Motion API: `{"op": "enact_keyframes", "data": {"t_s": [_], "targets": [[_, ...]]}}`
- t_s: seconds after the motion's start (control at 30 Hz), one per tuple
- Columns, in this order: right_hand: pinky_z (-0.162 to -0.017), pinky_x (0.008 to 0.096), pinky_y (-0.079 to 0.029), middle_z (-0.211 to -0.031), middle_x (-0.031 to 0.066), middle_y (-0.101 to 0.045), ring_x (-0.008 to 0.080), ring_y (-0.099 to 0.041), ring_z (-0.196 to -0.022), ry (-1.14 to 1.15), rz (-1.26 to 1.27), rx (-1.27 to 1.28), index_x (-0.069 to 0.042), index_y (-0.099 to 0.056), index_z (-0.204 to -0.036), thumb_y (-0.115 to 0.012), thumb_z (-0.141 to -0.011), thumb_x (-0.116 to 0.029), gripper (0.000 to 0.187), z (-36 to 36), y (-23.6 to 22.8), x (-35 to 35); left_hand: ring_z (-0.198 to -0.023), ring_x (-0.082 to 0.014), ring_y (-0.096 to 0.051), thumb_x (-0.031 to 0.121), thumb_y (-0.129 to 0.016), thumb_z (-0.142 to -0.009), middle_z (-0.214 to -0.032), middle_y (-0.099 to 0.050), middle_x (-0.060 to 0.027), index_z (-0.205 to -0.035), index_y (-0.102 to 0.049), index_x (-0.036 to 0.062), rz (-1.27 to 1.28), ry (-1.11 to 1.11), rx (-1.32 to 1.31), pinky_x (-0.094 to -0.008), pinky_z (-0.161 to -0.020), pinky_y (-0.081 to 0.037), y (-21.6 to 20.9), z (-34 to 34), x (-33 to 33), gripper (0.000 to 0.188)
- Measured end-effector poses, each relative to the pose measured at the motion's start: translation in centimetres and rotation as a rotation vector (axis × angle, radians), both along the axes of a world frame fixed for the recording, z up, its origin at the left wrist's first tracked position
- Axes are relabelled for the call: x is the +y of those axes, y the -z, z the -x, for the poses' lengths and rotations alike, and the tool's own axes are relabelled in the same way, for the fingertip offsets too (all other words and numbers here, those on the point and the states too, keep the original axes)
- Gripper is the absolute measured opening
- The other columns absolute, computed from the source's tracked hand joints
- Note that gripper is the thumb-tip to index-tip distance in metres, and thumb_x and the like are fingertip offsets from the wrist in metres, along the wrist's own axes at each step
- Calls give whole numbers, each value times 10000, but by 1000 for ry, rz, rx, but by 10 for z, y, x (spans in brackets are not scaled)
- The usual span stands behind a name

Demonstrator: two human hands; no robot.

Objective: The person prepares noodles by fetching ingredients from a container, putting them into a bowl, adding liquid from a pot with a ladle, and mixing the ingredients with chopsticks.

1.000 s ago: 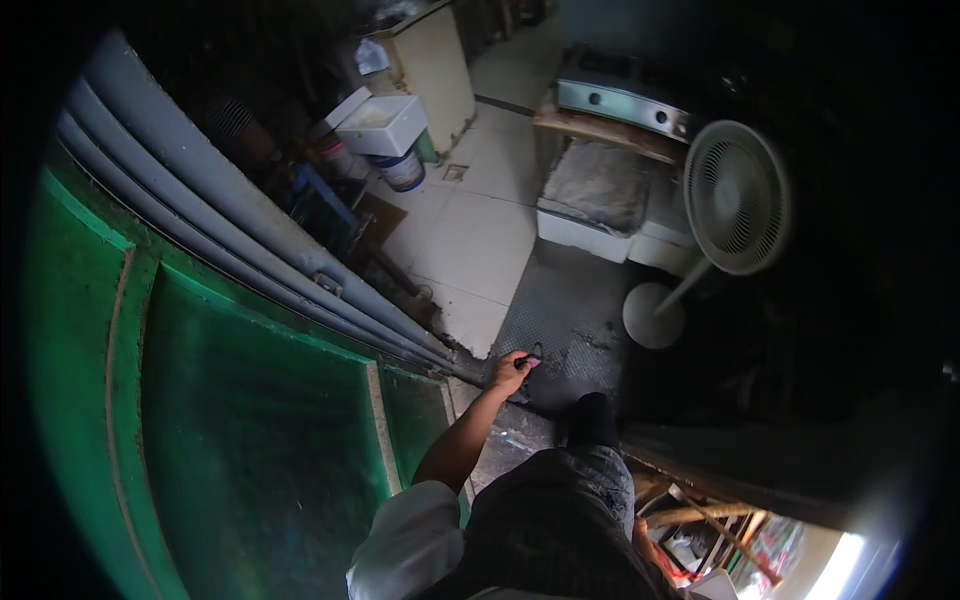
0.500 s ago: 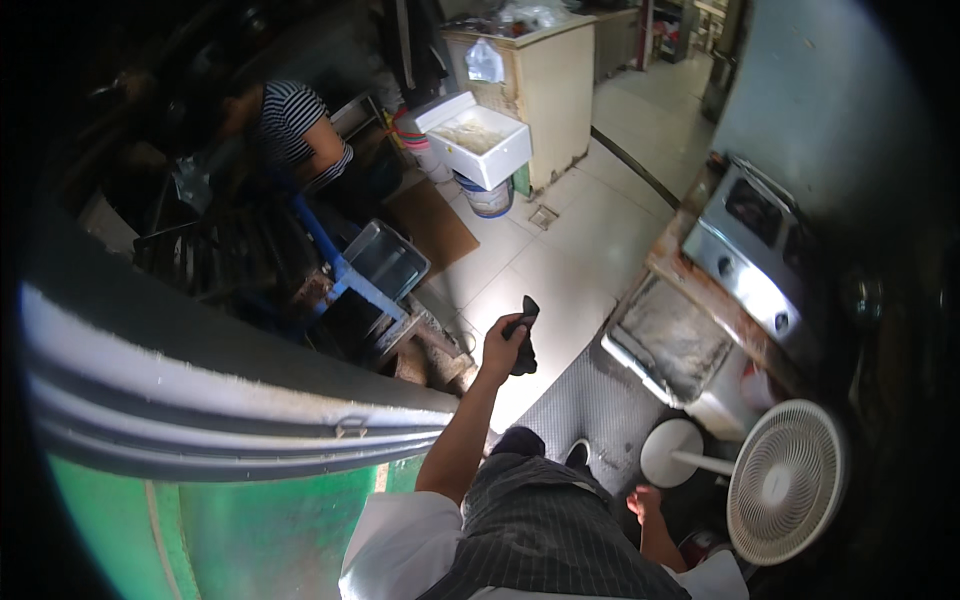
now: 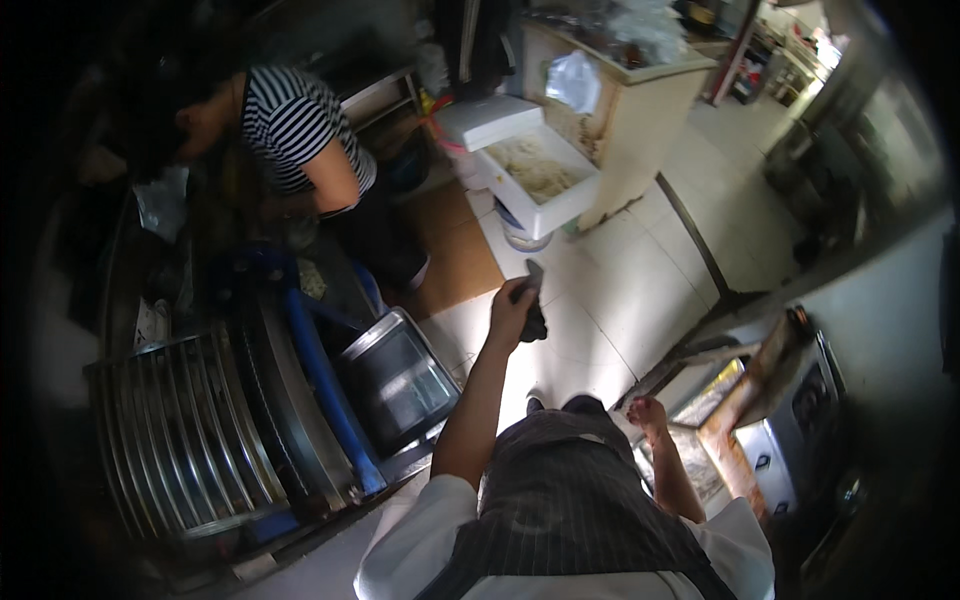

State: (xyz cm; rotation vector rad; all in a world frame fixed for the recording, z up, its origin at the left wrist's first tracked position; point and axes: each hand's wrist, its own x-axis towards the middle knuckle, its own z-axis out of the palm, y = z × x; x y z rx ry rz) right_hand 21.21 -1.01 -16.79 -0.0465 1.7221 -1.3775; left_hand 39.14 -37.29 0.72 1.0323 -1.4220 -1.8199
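Observation:
My left hand is raised in front of me, its fingers closed round a small black, limp, cloth-like item. One dark end of it sticks up past the fingers, and its exact kind is unclear. My right hand hangs low at my right side, fingers curled in, with nothing seen in it. It is nearest to the counter on the right with a metal stove, but appears apart from it. I wear a dark pinstriped apron.
A co-worker in a striped shirt bends over the left worktop. Nearby stand a metal rack, a blue frame and a metal tray. Ahead, a white foam box rests above a bucket beside a counter; brown cardboard covers the floor.
I have moved forward: the foam box, tray and co-worker are closer, and the fan and green panel have left view. My left hand still holds the black item.

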Motion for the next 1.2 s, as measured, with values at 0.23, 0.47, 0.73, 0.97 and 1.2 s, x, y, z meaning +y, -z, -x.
{"op": "enact_keyframes", "data": {"t_s": [0.23,0.47,0.73,0.97,1.2], "targets": [[-749,318,-529,-992,107,-617,208,-628,-867,-167,196,-27,-14,-523,-1174,-535,-913,-192,316,101,-94,-303,-921,-183,-598,126,-634,-805,-979,-631,-100,-1120,-576,42,386,163,-44,-300,-847,-465,-15,95,-185,332],[-803,337,-510,-1051,126,-601,216,-617,-886,-390,401,-82,6,-498,-1214,-480,-951,-217,346,164,-198,-619,-764,-121,-603,49,-639,-823,-897,-636,-49,-1084,-592,51,266,32,-73,-252,-679,-506,-52,148,-393,266],[-765,276,-510,-972,119,-630,177,-621,-833,145,428,183,41,-535,-1130,-500,-908,-118,275,286,-207,-779,-954,-183,-572,106,-613,-875,-1106,-586,-77,-1176,-549,66,54,-480,-67,-302,-754,-503,-65,151,-672,310],[-649,234,-475,-886,84,-624,149,-604,-750,188,224,-28,22,-541,-1127,-516,-915,-184,297,279,-149,-848,-909,-176,-581,201,-604,-878,-1016,-603,-47,-1122,-569,114,133,33,-286,-270,-625,-522,-77,234,-801,261],[-774,329,-486,-1048,88,-587,182,-584,-917,-50,538,-418,-53,-471,-1209,-471,-956,-321,369,238,-198,-1100,-1075,-243,-566,100,-650,-817,-1128,-599,-110,-1132,-573,59,449,554,-362,-331,-920,-449,-56,291,-867,327]]}}
